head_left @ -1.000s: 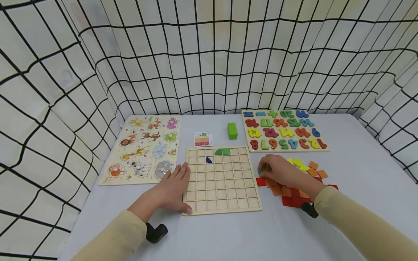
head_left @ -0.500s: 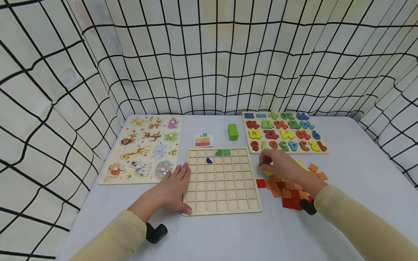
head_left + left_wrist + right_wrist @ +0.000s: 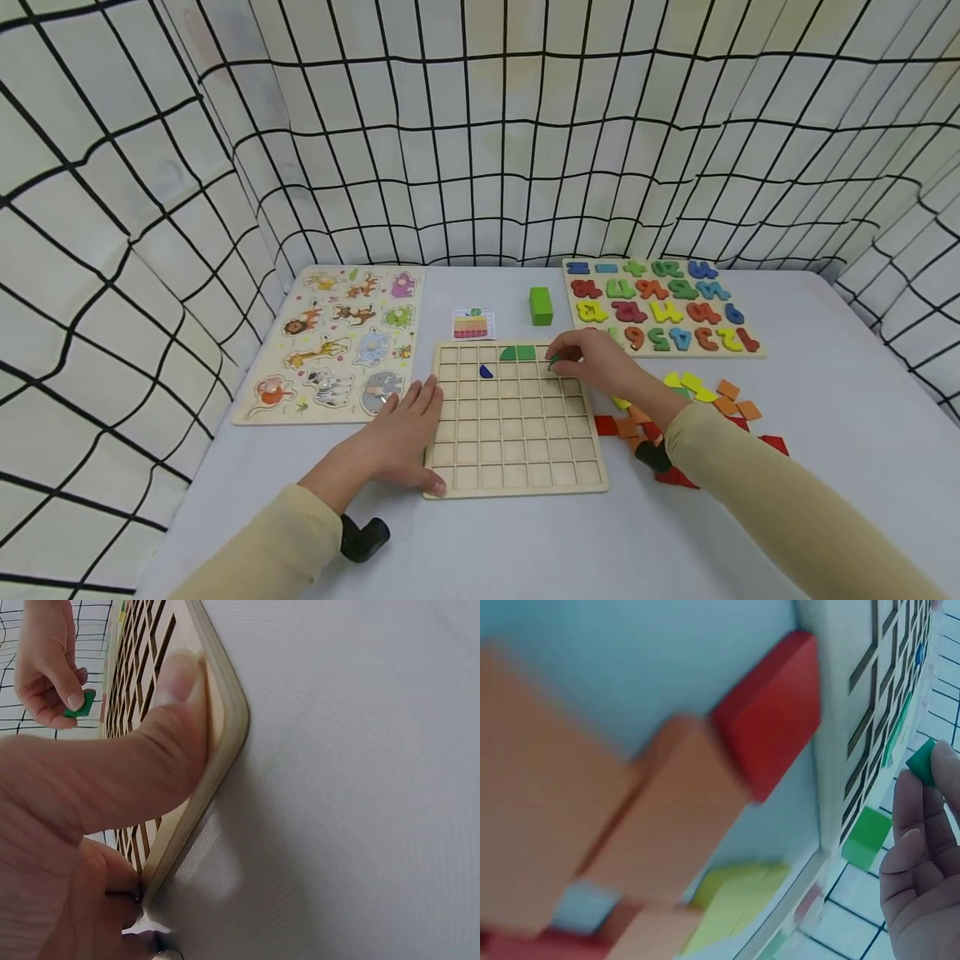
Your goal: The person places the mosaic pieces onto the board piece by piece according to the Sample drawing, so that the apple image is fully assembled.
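Note:
A wooden grid board (image 3: 517, 493) lies in the middle of the white table in the head view. My left hand (image 3: 401, 437) rests along its left edge, fingers spread, with the thumb (image 3: 172, 735) on the near left corner. Above the board's upper right part, my right hand (image 3: 596, 362) pinches a small green tile (image 3: 922, 763) between thumb and fingertips. Two green pieces (image 3: 517, 353), one with a curved side, sit side by side in the top row. A dark blue piece (image 3: 486, 372) lies in the row below, left of them.
Loose red, orange and yellow tiles (image 3: 606, 426) lie right of the board, partly under my right forearm. A printed pattern card (image 3: 472, 323) and a green block (image 3: 540, 306) stand behind it. An animal puzzle (image 3: 330, 342) is at left, a number puzzle (image 3: 663, 308) at back right. Black netting surrounds the table.
My right hand has moved left from beside the tile pile to over the board's upper right part, carrying the green tile. My left hand stays on the board's edge.

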Demonstrator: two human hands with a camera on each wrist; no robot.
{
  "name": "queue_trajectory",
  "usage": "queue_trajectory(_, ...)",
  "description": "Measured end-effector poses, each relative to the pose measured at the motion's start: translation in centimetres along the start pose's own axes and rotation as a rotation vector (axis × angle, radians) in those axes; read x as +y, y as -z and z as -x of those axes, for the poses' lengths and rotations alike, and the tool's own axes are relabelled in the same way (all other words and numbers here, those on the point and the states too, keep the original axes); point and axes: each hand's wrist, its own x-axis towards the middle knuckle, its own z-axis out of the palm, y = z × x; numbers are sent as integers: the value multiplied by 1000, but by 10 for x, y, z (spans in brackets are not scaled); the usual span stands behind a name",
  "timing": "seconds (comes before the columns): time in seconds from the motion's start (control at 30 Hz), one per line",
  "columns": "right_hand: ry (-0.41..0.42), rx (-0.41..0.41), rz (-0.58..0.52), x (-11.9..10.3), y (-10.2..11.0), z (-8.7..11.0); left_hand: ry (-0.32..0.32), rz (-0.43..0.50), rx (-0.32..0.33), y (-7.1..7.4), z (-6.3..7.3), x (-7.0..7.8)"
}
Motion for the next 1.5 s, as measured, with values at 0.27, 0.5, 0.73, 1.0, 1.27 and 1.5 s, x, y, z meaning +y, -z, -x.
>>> queue_trajectory(0.27,-152,21,-91,-12,-15,-20,1,-12,1,-2,-1,-1)
queue_trajectory(0.5,-194,2,-51,-17,-23,-28,-4,-26,19,-1,0,-1)
queue_trajectory(0.73,-187,-6,7,-19,-27,-31,-11,-21,20,-1,0,-1)
queue_trajectory(1.0,-167,-23,16,-21,-27,-31,-10,-11,19,-1,0,-2)
queue_trajectory(1.27,-143,-19,47,-21,-28,-32,-8,-10,20,0,0,-1)
queue_trajectory(1.5,-132,13,50,-9,-1,-12,-2,-21,12,0,1,-1)
